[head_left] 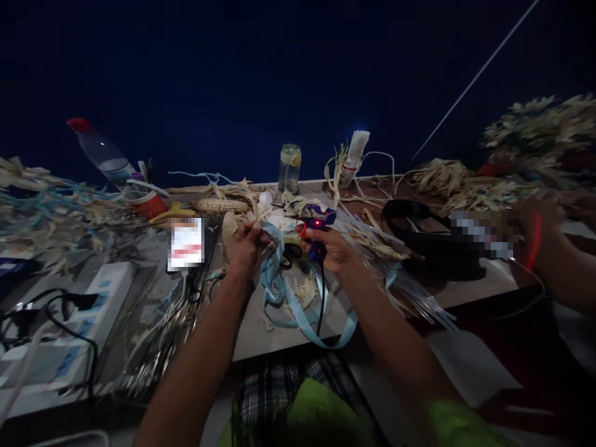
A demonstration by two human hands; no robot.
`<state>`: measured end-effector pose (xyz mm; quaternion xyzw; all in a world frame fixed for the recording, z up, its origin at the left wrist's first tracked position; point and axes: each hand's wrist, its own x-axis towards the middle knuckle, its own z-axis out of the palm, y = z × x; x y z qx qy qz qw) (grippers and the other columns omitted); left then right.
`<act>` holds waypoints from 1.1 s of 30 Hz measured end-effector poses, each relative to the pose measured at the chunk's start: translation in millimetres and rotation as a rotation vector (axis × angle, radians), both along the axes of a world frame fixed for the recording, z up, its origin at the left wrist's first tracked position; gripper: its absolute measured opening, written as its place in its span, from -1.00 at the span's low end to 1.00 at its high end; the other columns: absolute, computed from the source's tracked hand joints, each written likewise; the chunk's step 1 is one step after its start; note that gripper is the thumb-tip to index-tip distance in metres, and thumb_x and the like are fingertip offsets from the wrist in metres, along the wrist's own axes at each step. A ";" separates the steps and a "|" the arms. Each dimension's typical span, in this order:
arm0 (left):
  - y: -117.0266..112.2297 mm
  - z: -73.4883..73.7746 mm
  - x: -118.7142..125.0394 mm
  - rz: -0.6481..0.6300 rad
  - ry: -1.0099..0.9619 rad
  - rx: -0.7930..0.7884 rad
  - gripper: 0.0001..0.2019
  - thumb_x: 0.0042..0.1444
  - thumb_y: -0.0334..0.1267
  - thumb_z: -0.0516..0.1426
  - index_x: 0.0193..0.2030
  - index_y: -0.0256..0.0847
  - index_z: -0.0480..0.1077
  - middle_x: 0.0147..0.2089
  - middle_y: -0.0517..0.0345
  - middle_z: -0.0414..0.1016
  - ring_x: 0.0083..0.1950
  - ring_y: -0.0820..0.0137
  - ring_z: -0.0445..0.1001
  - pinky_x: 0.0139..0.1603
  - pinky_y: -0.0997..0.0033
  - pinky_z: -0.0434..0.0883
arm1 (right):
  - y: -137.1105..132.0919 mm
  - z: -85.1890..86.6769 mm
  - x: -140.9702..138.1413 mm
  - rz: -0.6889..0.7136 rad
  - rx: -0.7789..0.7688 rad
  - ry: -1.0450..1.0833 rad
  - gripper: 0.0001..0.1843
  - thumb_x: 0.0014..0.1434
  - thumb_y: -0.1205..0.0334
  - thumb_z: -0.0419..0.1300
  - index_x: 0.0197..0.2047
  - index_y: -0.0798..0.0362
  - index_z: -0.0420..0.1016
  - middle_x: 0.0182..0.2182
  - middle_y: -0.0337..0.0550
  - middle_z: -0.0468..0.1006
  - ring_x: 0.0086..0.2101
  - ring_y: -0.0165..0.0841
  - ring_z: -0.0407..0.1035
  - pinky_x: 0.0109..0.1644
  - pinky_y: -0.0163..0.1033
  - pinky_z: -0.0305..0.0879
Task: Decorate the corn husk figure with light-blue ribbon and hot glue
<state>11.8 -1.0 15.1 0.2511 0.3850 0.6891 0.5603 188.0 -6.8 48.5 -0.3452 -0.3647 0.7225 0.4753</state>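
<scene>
My right hand (pixel 336 249) is wrapped round a dark blue glue gun (pixel 321 217), which has a lit red lamp, an orange trigger and a black cord hanging down. To its left, my left hand (pixel 246 247) pinches a pale strip of dried corn husk (pixel 263 214); its lower end is hidden by the fingers. Beside that hand, a light blue ribbon (pixel 272 273) drops in loops to the table's front edge. Black-handled scissors (pixel 292 254) lie between the two hands. Behind my left hand is a dried corn cob (pixel 222 205).
A lidded jar (pixel 290 169) stands at the back, and a bottle with a red cap (pixel 105 155) leans at left. A power strip (pixel 95 316) lies left, near metal wires (pixel 162 341). Clear glue sticks (pixel 431 304) lie right. Another person's hand (pixel 542 230) is at far right.
</scene>
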 end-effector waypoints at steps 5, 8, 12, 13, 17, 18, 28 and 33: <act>1.4 0.7 -1.4 0.027 -0.033 -0.012 -0.75 -0.20 -0.33 0.28 -0.43 -0.24 0.27 -0.60 0.34 0.28 -0.63 0.63 0.25 -0.54 0.56 0.34 | 6.2 -12.4 1.7 0.025 0.092 -0.155 -0.72 -0.23 0.23 0.36 -0.37 0.14 0.51 -0.53 -0.28 0.45 -0.58 -0.56 0.21 -0.48 -0.38 0.15; 0.5 3.0 -0.7 0.026 -0.055 -0.021 -0.74 -0.23 -0.35 0.29 -0.43 -0.24 0.28 -0.61 0.36 0.26 -0.63 0.63 0.25 -0.53 0.57 0.35 | 7.3 -19.8 3.3 -0.020 0.123 -0.271 -0.68 -0.28 0.20 0.38 -0.37 0.11 0.52 -0.45 -0.23 0.52 -0.49 -0.47 0.32 -0.36 -0.33 0.26; -1.0 7.5 1.6 0.033 -0.072 -0.066 -0.74 -0.23 -0.39 0.30 -0.46 -0.25 0.25 -0.62 0.37 0.22 -0.63 0.65 0.22 -0.55 0.60 0.32 | 8.7 -30.4 4.6 -0.029 0.209 -0.482 -0.67 -0.23 0.14 0.35 -0.34 0.11 0.54 -0.38 -0.16 0.57 -0.35 -0.35 0.42 -0.17 -0.21 0.32; -1.3 8.4 2.2 0.031 -0.074 -0.076 -0.74 -0.23 -0.39 0.29 -0.47 -0.25 0.25 -0.63 0.37 0.21 -0.64 0.65 0.21 -0.56 0.61 0.31 | 9.1 -32.0 4.6 -0.027 0.240 -0.536 -0.68 -0.20 0.13 0.33 -0.33 0.10 0.54 -0.38 -0.16 0.57 -0.33 -0.33 0.43 -0.15 -0.19 0.32; -2.2 9.3 3.6 0.019 -0.059 -0.092 -0.74 -0.24 -0.39 0.29 -0.48 -0.25 0.24 -0.62 0.38 0.21 -0.63 0.66 0.20 -0.55 0.61 0.31 | 9.2 -32.5 3.4 -0.025 0.355 -0.690 -0.71 -0.12 0.11 0.27 -0.32 0.10 0.54 -0.37 -0.15 0.57 -0.31 -0.30 0.44 -0.12 -0.17 0.33; -2.4 9.1 3.8 0.017 -0.051 -0.089 -0.73 -0.24 -0.39 0.29 -0.47 -0.25 0.24 -0.62 0.39 0.21 -0.63 0.67 0.20 -0.55 0.61 0.31 | 9.0 -31.8 3.1 -0.026 0.377 -0.718 -0.71 -0.10 0.10 0.25 -0.31 0.10 0.54 -0.36 -0.15 0.57 -0.31 -0.30 0.44 -0.11 -0.17 0.32; -4.1 10.2 4.4 0.002 -0.032 -0.104 -0.76 -0.25 -0.38 0.28 -0.47 -0.24 0.28 -0.59 0.36 0.23 -0.61 0.65 0.21 -0.52 0.58 0.31 | 7.9 -29.6 1.5 -0.013 0.530 -0.875 -0.77 -0.01 0.06 0.20 -0.37 0.04 0.54 -0.37 -0.14 0.55 -0.26 -0.24 0.41 -0.07 -0.15 0.28; -3.3 8.4 4.0 0.013 -0.027 -0.109 -0.76 -0.26 -0.39 0.29 -0.48 -0.25 0.28 -0.59 0.36 0.22 -0.61 0.66 0.20 -0.52 0.58 0.32 | 6.2 -27.4 0.3 -0.019 0.541 -0.870 -0.80 -0.02 0.09 0.20 -0.40 0.04 0.53 -0.38 -0.16 0.54 -0.27 -0.25 0.40 -0.09 -0.17 0.27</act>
